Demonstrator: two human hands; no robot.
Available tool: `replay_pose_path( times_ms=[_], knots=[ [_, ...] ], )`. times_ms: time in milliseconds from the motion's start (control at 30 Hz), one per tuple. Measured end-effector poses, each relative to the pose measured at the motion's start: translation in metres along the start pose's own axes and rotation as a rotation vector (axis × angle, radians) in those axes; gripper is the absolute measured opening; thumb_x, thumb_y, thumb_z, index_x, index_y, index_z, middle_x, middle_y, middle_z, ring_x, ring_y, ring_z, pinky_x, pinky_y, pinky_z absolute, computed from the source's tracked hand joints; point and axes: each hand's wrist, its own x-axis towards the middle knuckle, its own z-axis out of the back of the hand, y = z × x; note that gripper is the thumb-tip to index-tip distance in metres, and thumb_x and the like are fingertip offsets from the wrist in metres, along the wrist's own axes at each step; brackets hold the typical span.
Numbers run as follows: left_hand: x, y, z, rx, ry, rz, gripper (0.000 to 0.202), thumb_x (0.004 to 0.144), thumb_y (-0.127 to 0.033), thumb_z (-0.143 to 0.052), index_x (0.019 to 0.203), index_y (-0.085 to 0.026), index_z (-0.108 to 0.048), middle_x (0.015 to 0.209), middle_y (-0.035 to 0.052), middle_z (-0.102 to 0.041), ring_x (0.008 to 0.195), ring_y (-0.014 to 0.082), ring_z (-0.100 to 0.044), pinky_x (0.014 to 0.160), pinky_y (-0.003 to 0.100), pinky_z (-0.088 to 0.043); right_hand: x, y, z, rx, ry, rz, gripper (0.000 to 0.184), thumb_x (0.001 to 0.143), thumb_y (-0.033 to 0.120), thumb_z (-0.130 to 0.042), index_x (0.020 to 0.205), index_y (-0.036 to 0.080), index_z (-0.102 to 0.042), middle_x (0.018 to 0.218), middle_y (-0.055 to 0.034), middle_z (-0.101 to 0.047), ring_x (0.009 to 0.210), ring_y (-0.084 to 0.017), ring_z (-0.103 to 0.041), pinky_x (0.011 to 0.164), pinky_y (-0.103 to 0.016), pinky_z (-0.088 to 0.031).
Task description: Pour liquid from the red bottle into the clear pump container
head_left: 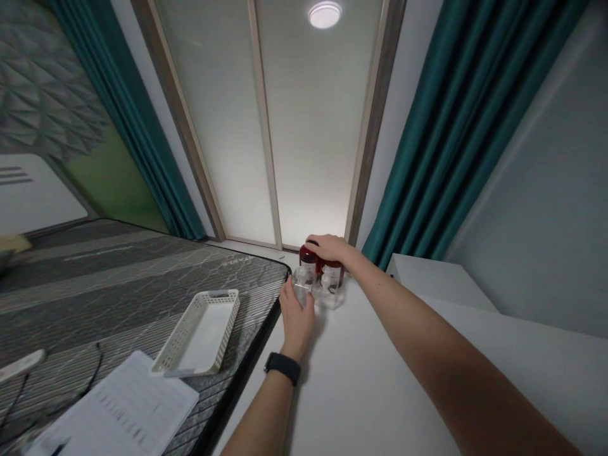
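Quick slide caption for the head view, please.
Right hand over two dark-red, white-labelled bottles, left hand beside clear plastic pieces, above a smooth white surface.

Teal curtains (441, 139) flank frosted panels (316, 126), with a grey wall (546, 215) at right.

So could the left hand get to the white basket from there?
Probably yes: the white basket sits on the grey patterned surface to the left hand's left, and nothing seems to stand between them.
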Motion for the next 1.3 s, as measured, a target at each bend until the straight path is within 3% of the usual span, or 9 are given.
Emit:
replay_pose_path(
  times_ms=[233, 433, 667, 933, 1300],
  knots=[
    [0.002, -0.001, 0.0, 0.026, 0.01, 0.017, 0.057, 0.089, -0.035, -0.063, 0.139, -0.015, -0.042, 0.13, 0.0189, -0.049, 0.128, 0.0354, -0.046, 0.111, 0.055, -0.037, -0.018, 0.004, 0.009, 0.004, 0.056, 0.003, 0.039, 0.1, 0.05, -0.042, 0.123, 0.029, -0.067, 0.119, -0.0086, -0.073, 0.099, -0.026, -0.068, 0.081, -0.036, -0.048],
    [-0.003, 0.0, -0.002, -0.031, 0.046, -0.027, 0.053, 0.083, -0.03, -0.073, 0.129, -0.024, -0.048, 0.12, 0.0129, -0.056, 0.12, 0.0333, -0.053, 0.105, 0.054, -0.041, -0.049, 0.003, 0.016, -0.029, 0.07, -0.022, 0.04, 0.1, 0.052, -0.039, 0.124, 0.032, -0.064, 0.122, -0.0074, -0.073, 0.104, -0.028, -0.068, 0.079, -0.036, -0.049],
    [-0.022, -0.014, -0.007, -0.124, 0.207, -0.064, 0.056, 0.082, -0.031, -0.073, 0.13, -0.018, -0.048, 0.122, 0.0144, -0.055, 0.12, 0.0315, -0.053, 0.104, 0.051, -0.045, -0.102, -0.009, 0.028, -0.075, 0.052, -0.097, 0.04, 0.101, 0.051, -0.036, 0.121, 0.029, -0.063, 0.122, -0.01, -0.073, 0.105, -0.031, -0.069, 0.078, -0.038, -0.049],
    [-0.059, -0.045, -0.013, -0.155, 0.395, -0.122, 0.056, 0.087, -0.037, -0.066, 0.134, -0.016, -0.047, 0.123, 0.015, -0.055, 0.118, 0.0321, -0.055, 0.103, 0.052, -0.044, -0.17, -0.028, 0.043, -0.108, 0.01, -0.184, 0.037, 0.103, 0.049, -0.036, 0.121, 0.031, -0.062, 0.124, -0.0064, -0.072, 0.105, -0.029, -0.069, 0.078, -0.036, -0.049],
    [-0.092, -0.073, -0.014, -0.294, 0.619, -0.192, 0.053, 0.087, -0.042, -0.066, 0.133, -0.02, -0.049, 0.126, 0.0139, -0.057, 0.12, 0.0318, -0.056, 0.106, 0.052, -0.043, -0.246, -0.038, 0.061, -0.157, -0.017, -0.274, 0.034, 0.104, 0.046, -0.038, 0.123, 0.031, -0.061, 0.126, -0.0035, -0.071, 0.107, -0.026, -0.069, 0.079, -0.033, -0.049]
  ],
)
